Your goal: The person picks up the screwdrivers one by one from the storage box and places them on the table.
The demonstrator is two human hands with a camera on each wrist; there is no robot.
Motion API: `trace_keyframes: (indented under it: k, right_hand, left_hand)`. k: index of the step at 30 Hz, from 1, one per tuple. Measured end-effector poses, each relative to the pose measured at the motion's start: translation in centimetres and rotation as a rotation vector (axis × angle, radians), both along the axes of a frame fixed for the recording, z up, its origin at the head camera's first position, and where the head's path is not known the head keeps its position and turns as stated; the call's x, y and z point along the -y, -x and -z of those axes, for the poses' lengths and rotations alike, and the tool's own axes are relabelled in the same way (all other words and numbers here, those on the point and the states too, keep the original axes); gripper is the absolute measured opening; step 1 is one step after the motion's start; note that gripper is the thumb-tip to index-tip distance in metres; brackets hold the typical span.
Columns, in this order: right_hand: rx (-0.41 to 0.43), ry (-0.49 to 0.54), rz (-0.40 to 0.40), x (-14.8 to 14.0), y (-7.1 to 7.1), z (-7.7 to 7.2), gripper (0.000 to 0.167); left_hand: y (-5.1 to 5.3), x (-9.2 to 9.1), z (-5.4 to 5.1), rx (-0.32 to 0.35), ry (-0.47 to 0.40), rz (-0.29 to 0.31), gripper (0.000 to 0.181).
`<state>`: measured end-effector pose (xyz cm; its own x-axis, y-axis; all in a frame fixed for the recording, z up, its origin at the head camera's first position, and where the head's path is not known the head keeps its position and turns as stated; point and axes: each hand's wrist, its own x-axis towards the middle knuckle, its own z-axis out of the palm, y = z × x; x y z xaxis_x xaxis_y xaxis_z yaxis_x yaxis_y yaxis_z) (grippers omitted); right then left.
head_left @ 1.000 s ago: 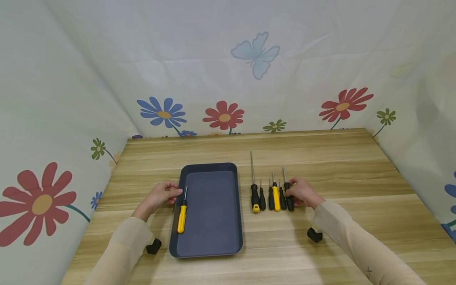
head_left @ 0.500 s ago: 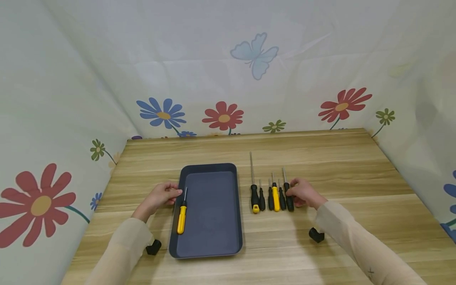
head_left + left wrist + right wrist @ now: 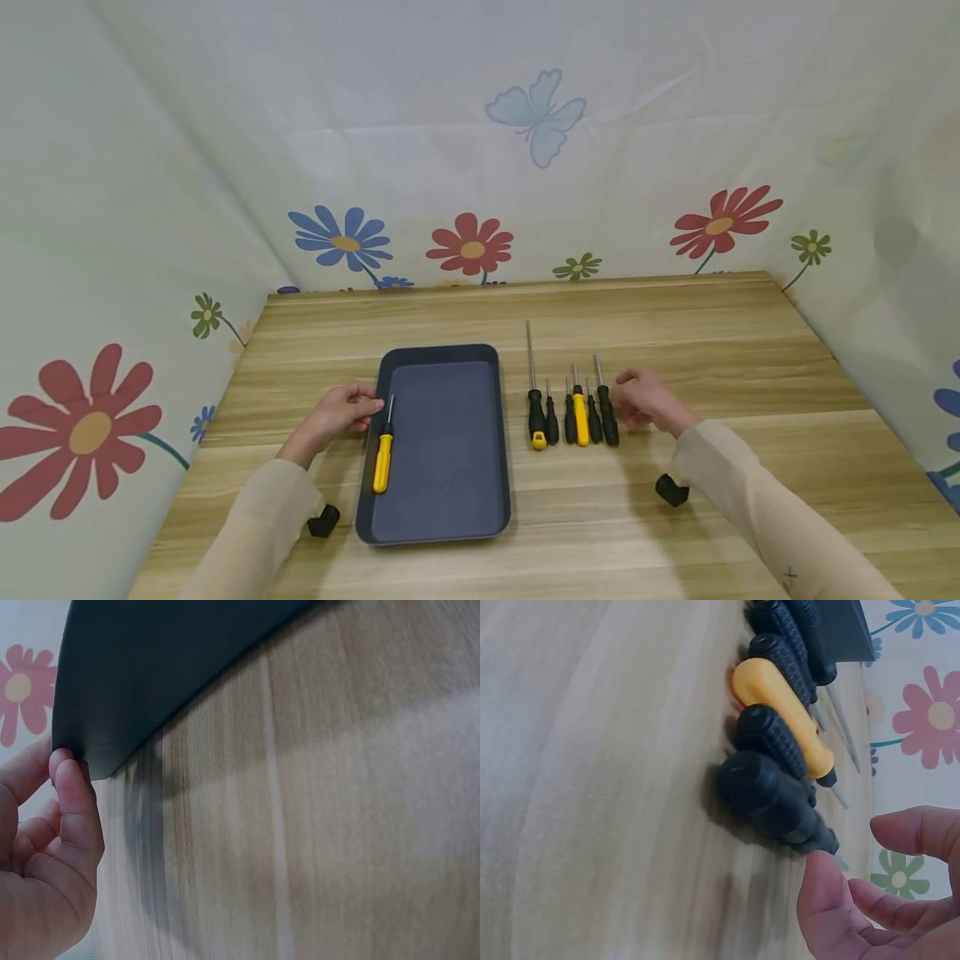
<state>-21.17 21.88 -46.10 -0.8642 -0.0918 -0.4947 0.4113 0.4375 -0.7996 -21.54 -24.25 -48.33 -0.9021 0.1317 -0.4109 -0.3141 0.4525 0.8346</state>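
My left hand [image 3: 345, 410] pinches the left rim of a dark grey rectangular tray [image 3: 450, 475] between thumb and fingers; the left wrist view shows the fingertips at the tray's edge [image 3: 135, 682]. Inside the tray, along its left side, lies a yellow-handled screwdriver [image 3: 382, 462]. Just right of a row of screwdrivers is my right hand [image 3: 647, 400], holding nothing, thumb and fingers spread apart in the right wrist view. Nearest to it lies a black-handled screwdriver [image 3: 769, 799]. Beside that one are small black screwdrivers and a yellow-handled screwdriver [image 3: 581, 417].
At the row's left end lies a long-shafted screwdriver [image 3: 536, 417] with a black handle and yellow end, between the tray and the others. Everything rests on a wood-grain table [image 3: 712, 350]. A flower-printed white cloth [image 3: 420, 100] hangs behind and at both sides.
My right hand has let go of the rightmost black screwdriver and drawn slightly to the right, leaving it on the table. The left hand and tray have stayed in place.
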Motion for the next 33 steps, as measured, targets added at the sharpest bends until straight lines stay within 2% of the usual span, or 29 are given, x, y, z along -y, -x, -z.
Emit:
trace_keyframes:
  k: [4,20,33]
  right_hand:
    - [-0.001,0.043,0.003,0.2,0.0,-0.5,0.045]
    - [-0.031,0.077,-0.031,3.9,-0.9,-2.9,0.041]
    - [-0.043,0.14,-0.103,6.6,-1.4,-3.6,0.038]
  left_hand:
    - [0.0,0.0,0.1,-0.001,-0.002,0.001,0.05]
    - [0.1,0.0,0.2,-0.002,-0.002,-0.007,0.048]
    - [0.1,0.0,0.1,-0.004,-0.007,-0.015,0.047]
